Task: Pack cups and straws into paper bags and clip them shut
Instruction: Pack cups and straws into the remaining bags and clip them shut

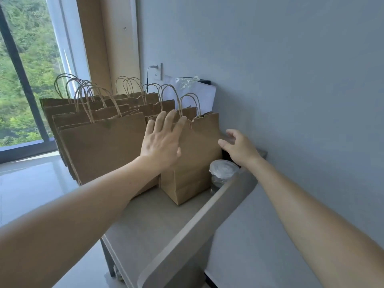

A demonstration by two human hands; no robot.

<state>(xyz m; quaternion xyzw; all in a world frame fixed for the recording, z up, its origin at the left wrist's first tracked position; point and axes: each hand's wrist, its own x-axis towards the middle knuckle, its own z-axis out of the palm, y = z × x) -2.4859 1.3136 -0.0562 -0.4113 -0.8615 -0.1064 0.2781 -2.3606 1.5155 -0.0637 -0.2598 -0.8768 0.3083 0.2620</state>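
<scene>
A brown paper bag (197, 154) with twisted handles stands upright on the grey table (149, 221), its top held shut by a small clip (190, 124). My left hand (162, 140) lies flat and open against the bag's upper left face. My right hand (239, 147) hovers open beside the bag's right edge, holding nothing. A clear plastic cup with a lid (222, 173) stands just right of the bag, partly hidden by the table's raised rim. Several more brown handled bags (104, 146) stand in rows to the left and behind.
The table's raised rim (197, 229) runs along the pale wall on the right. A wall socket with a plugged cable (155, 72) and white sheets under a clear plastic bag (193, 88) sit behind the bags. A large window is at the left.
</scene>
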